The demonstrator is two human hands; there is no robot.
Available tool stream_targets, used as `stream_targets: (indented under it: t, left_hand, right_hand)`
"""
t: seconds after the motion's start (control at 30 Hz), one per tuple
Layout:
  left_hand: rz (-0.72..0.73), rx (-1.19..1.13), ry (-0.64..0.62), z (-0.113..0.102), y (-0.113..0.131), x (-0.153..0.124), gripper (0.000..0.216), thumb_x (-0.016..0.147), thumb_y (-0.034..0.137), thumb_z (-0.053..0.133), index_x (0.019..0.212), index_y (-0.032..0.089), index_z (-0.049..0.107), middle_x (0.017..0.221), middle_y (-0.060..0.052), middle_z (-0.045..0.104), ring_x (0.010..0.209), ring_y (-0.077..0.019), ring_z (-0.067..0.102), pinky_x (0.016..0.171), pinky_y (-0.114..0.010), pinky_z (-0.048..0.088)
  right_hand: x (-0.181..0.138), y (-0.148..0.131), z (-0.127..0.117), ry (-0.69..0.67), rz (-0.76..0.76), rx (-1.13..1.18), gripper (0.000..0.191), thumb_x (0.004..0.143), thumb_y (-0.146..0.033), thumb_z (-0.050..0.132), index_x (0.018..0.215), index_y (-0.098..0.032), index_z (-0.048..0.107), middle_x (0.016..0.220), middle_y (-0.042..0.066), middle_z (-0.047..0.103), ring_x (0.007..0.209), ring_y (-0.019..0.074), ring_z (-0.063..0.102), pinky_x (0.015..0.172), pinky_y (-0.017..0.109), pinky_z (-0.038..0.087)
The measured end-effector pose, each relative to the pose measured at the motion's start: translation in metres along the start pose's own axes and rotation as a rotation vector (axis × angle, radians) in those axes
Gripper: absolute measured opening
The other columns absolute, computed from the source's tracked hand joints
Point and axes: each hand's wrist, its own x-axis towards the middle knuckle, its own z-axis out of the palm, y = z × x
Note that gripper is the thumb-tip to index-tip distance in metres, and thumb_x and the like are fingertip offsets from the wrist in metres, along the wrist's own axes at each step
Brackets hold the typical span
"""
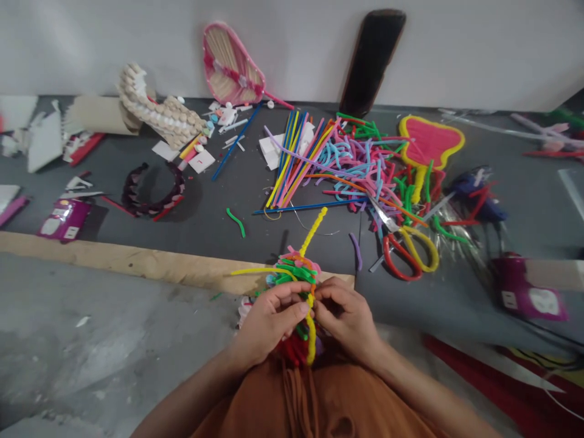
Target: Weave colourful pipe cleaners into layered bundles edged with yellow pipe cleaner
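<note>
Between my hands, over the table's front edge, is a colourful pipe-cleaner craft [296, 267] with green, pink, orange and red pieces. A yellow twisted stem [314, 231] sticks up from its far end, and a loose yellow strand [255, 271] reaches out to the left. My left hand [280, 310] is closed on the craft, thumb and fingers pinching it beside a yellow twisted pipe cleaner [311, 340] that runs toward my lap. My right hand [344, 310] pinches at the same yellow pipe cleaner from the right. Its fingertips partly hide the spot they hold.
Scissors [404, 243] with red and yellow handles lie right, by a heap of cut pipe cleaners [356, 158]. Uncut pipe cleaners [296, 164] are in the middle. A phone [371, 61] and a pink fan-shaped piece [232, 64] lean on the wall. Purple glue guns or boxes [64, 219] sit left.
</note>
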Motion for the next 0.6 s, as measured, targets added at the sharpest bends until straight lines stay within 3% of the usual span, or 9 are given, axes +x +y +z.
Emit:
stream_targets:
  t: [0.27, 0.43, 0.6]
  left_hand:
    - [-0.002, 0.052, 0.056, 0.007, 0.001, 0.001, 0.036, 0.076, 0.048, 0.065, 0.088, 0.014, 0.062, 0.049, 0.009, 0.038, 0.041, -0.0039, 0.028, 0.040, -0.018, 0.020]
    - [-0.007, 0.086, 0.081, 0.009, 0.007, 0.001, 0.017, 0.073, 0.032, 0.063, 0.075, 0.015, 0.059, 0.050, 0.009, 0.041, 0.041, -0.0038, 0.029, 0.041, -0.018, 0.022]
    - [-0.023, 0.091, 0.098, 0.010, 0.009, 0.002, 0.014, 0.069, 0.029, 0.060, 0.068, 0.016, 0.055, 0.048, 0.008, 0.043, 0.040, -0.0045, 0.030, 0.040, -0.018, 0.022]
  right_hand:
    - [0.005, 0.004, -0.015, -0.050, -0.355, -0.314, 0.013, 0.080, -0.009, 0.056, 0.077, -0.020, 0.063, 0.079, 0.004, 0.068, 0.071, 0.0130, 0.066, 0.067, 0.022, 0.054]
    - [0.003, 0.004, -0.016, -0.076, -0.422, -0.329, 0.010, 0.082, -0.012, 0.058, 0.082, -0.020, 0.063, 0.083, 0.004, 0.070, 0.072, 0.0129, 0.066, 0.067, 0.022, 0.054]
    - [0.001, 0.003, -0.017, -0.104, -0.422, -0.360, 0.008, 0.084, -0.014, 0.057, 0.084, -0.019, 0.063, 0.083, 0.005, 0.070, 0.072, 0.0126, 0.066, 0.066, 0.021, 0.054]
